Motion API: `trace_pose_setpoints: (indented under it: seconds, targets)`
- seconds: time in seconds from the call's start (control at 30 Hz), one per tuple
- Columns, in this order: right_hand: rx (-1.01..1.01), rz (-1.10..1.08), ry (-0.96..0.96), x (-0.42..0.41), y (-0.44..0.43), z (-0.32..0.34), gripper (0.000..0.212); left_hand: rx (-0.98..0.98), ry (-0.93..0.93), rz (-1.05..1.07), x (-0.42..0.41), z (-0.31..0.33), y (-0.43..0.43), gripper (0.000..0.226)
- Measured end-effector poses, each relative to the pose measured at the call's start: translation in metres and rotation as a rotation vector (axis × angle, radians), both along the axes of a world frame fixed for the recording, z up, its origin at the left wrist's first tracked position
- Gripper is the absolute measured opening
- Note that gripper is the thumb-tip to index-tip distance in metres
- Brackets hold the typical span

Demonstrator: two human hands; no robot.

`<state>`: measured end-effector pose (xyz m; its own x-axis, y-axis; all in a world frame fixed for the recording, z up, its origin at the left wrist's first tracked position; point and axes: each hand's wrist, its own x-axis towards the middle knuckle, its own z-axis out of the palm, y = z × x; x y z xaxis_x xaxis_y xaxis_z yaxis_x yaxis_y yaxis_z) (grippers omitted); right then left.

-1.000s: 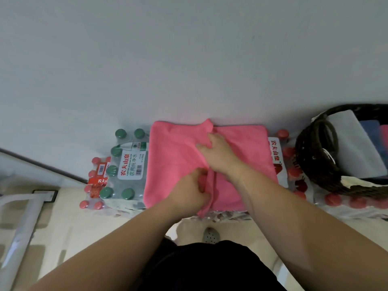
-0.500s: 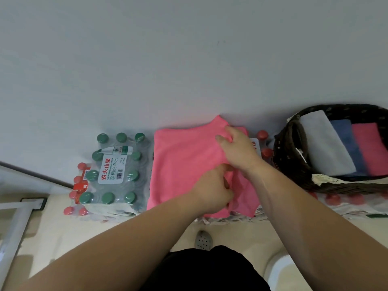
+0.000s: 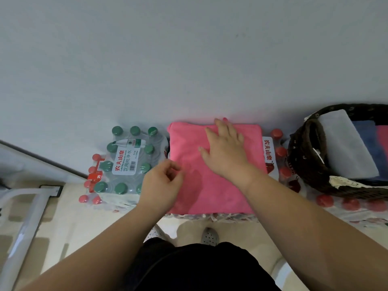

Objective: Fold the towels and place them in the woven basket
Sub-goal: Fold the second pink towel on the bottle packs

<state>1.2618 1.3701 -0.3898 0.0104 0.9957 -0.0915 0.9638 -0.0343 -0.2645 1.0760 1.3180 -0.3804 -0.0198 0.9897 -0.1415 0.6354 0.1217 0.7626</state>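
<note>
Right hand (image 3: 225, 152) now flat on pink towel (image 3: 210, 192); left hand (image 3: 161, 185) at edge.

A pink towel (image 3: 220, 185) lies flat, folded into a smooth, rough square, left of the woven basket (image 3: 302, 164), near it but apart. The basket is dark brown with pale lace at its near rim. Inside lean a folded grey towel (image 3: 344, 148), a blue towel (image 3: 371, 143) and a second pink towel (image 3: 383, 139), left to right.
</note>
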Motion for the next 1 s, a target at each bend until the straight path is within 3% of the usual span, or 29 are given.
trace_pose_setpoints:
  seconds: [0.1, 0.23, 0.4, 0.53, 0.7, 0.83, 0.93, 1.0]
  targets:
    - [0.075, 0.057, -0.086, -0.023, 0.012, 0.007, 0.067, -0.077, 0.051, 0.077, -0.025, -0.004, -0.006, 0.009]
    - [-0.021, 0.173, -0.094, -0.04, 0.021, 0.002, 0.056, -0.168, 0.082, -0.012, -0.034, -0.02, -0.016, 0.021]
    - [-0.142, 0.036, -0.035, -0.023, 0.008, -0.018, 0.081, -0.115, 0.167, -0.053, -0.034, -0.032, -0.014, 0.023]
    - [-0.205, -0.003, -0.1, 0.01, -0.007, -0.036, 0.084, -0.063, 0.205, -0.083, -0.03, -0.035, -0.014, 0.032]
    - [-0.071, 0.018, -0.036, -0.009, 0.002, -0.02, 0.075, -0.115, 0.058, -0.03, -0.031, -0.035, -0.02, 0.029]
    - [0.055, 0.222, 0.027, -0.05, 0.026, 0.005, 0.056, -0.205, -0.115, 0.018, -0.034, -0.03, -0.023, 0.029]
    - [0.01, 0.29, -0.023, -0.075, 0.045, 0.007, 0.046, -0.338, -0.244, 0.03, -0.037, -0.029, -0.024, 0.026]
    - [-0.08, 0.283, -0.096, -0.083, 0.054, -0.001, 0.05, -0.413, -0.282, 0.013, -0.039, -0.03, -0.026, 0.021]
